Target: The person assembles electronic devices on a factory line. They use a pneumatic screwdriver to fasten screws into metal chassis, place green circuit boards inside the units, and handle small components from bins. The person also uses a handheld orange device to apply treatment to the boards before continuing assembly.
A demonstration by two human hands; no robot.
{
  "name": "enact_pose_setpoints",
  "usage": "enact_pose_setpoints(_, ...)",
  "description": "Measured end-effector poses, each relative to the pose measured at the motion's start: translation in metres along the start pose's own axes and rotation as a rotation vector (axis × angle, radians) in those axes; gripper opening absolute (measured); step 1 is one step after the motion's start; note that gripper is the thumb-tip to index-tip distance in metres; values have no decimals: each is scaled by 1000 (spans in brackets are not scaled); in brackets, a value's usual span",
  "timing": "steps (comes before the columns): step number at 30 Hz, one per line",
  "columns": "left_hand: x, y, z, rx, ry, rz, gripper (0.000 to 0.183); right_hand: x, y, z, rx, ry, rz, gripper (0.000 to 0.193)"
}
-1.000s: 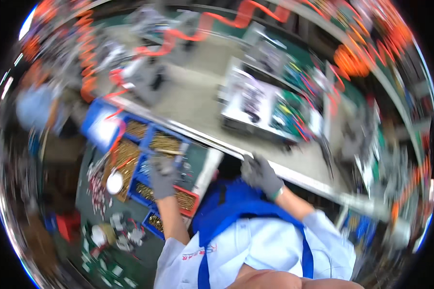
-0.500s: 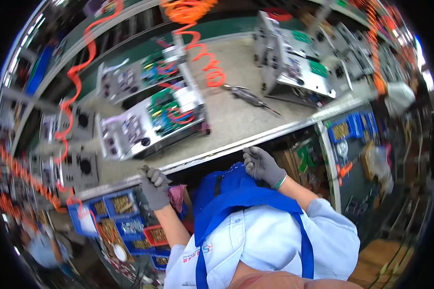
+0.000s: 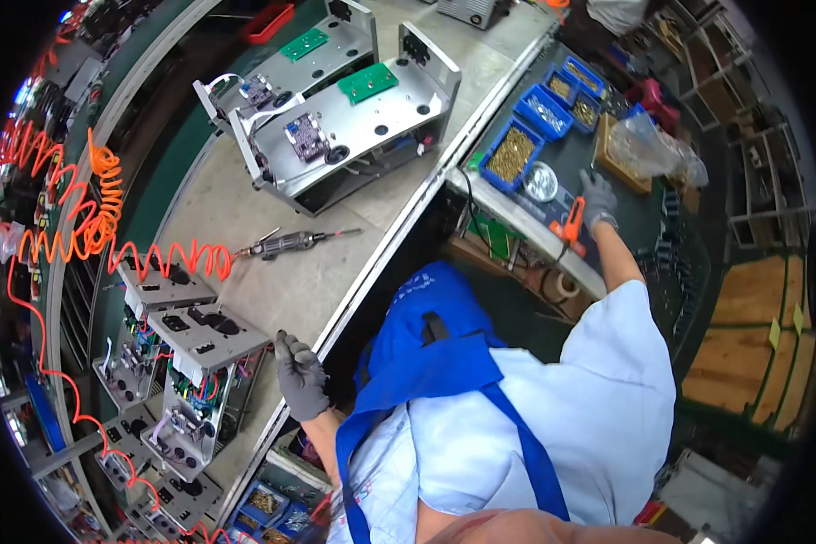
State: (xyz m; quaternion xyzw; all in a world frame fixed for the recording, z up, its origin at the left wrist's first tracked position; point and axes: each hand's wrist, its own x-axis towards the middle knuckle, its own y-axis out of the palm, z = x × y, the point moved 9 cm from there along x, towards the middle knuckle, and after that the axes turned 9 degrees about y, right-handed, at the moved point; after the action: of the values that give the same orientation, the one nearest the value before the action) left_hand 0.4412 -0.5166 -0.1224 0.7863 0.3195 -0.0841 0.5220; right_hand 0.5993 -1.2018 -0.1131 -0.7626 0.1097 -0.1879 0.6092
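Note:
My left hand [image 3: 301, 374], in a grey glove, is at the front edge of the bench, its fingers curled together. Whether something small is in them cannot be made out. Beside its fingertips stands a grey metal chassis [image 3: 210, 334] with round cut-outs, with wiring and circuit boards inside. My right hand [image 3: 598, 201], gloved too, reaches over the dark side table with its fingers stretched out. Close by it lies an orange-handled tool [image 3: 569, 223]. A round dish of shiny small parts [image 3: 541, 182] and a blue bin of brass-coloured screws [image 3: 511, 156] are near that hand.
A pen-shaped power screwdriver [image 3: 290, 243] on a coiled orange hose [image 3: 168, 258] lies mid-bench. Behind it stand open metal chassis [image 3: 354, 136] with green boards. A cardboard box [image 3: 618, 161] and a clear plastic bag [image 3: 648, 148] sit beyond my right hand.
My view has turned to the right. My right hand has gone from the bench edge out over the side table, beside the orange-handled tool. My left hand stays at the bench edge.

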Motion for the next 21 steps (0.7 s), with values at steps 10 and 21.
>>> enact_pose_setpoints(10,8,111,65,626,-247,237,19,-23,120,-5,-67,-423,332,46)
enact_pose_setpoints(21,39,166,148,575,-538,417,40,-49,-215,65,1628,184,-565,42)
